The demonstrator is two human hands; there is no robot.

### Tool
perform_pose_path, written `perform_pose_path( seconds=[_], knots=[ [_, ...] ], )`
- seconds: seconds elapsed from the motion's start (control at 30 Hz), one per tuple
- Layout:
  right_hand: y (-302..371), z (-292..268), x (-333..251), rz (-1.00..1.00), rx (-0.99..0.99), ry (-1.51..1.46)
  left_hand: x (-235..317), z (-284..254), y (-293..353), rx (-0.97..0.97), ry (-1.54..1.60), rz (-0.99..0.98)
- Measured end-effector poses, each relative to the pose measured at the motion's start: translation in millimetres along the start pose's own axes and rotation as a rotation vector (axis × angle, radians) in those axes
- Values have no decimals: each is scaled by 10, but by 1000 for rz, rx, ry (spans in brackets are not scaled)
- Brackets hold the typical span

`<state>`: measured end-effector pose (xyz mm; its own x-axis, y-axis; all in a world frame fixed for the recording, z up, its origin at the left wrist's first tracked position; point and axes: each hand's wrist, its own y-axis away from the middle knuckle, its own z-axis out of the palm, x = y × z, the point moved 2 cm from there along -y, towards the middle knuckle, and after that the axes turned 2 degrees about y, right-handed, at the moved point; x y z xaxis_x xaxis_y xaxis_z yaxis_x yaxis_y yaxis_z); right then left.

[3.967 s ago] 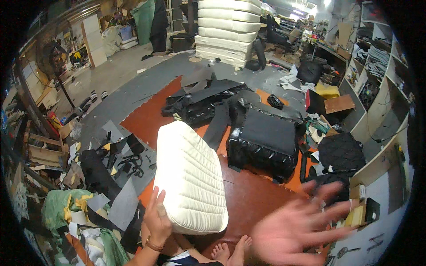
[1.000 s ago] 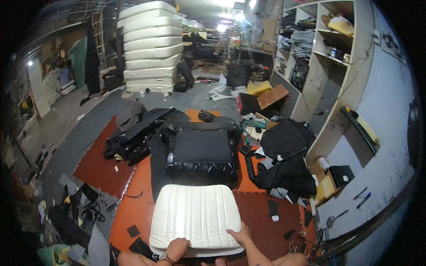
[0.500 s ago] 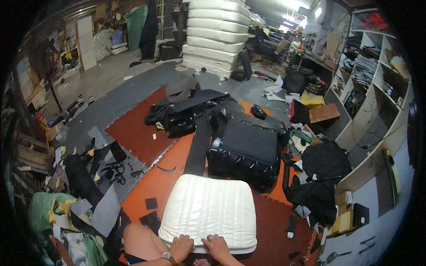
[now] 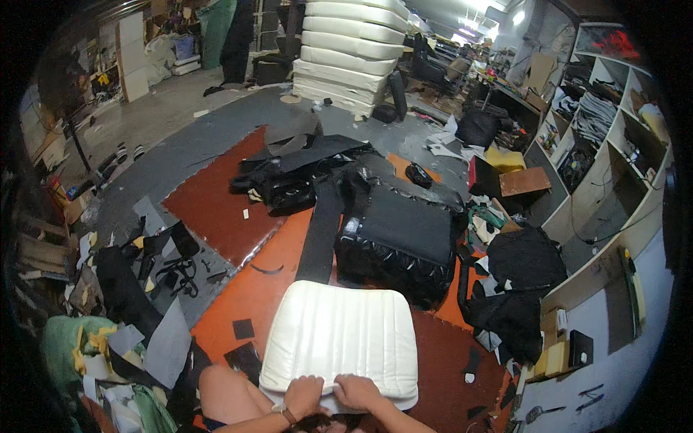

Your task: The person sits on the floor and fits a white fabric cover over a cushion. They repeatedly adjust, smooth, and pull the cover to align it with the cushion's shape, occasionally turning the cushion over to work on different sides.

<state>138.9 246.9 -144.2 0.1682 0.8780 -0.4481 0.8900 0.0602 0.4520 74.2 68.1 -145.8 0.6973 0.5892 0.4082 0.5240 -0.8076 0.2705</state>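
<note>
Both hands grip the near edge of a white seat cushion (image 4: 339, 343): left hand (image 4: 302, 395) and right hand (image 4: 357, 392) closed on it, cushion flat on the orange floor mat (image 4: 245, 296). Beyond: black seat cover (image 4: 401, 234), uncovered; farther, stacked white cushions (image 4: 354, 54); wall shelves (image 4: 606, 144) hold cables, boxes

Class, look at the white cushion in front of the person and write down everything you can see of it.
The white cushion is a roughly square padded seat piece with lengthwise stitched ribs, in what looks like leather or vinyl. It lies flat on the orange floor mat, its far edge near the black cushion. The left hand and right hand grip its near edge, side by side. More white cushions are stacked far behind.
</note>
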Motion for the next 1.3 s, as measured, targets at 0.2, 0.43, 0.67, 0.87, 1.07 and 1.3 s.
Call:
perform_pose_path(
  seconds=[0.2, 0.43, 0.67, 0.87, 1.07, 1.3],
  knots=[
    [336, 174, -132, -233, 142, 64, 32, 599, 85, 213, -13, 6],
    [204, 437, -21, -243, 300, 73, -26, 694, 27, 237, -24, 38],
    [6, 5, -82, -56, -186, -36, -122, 967, -81, 237, -25, 12],
    [-1136, -2313, -114, 0, 481, -92, -41, 833, 8, 312, -113, 11],
    [-1939, -2520, -478, 143, 1665, 98, -83, 955, -59, 373, -241, -27],
    [-1816, 245, -1412, -315, 617, -116, -60, 1249, 49, 436, -354, -33]
  ],
)
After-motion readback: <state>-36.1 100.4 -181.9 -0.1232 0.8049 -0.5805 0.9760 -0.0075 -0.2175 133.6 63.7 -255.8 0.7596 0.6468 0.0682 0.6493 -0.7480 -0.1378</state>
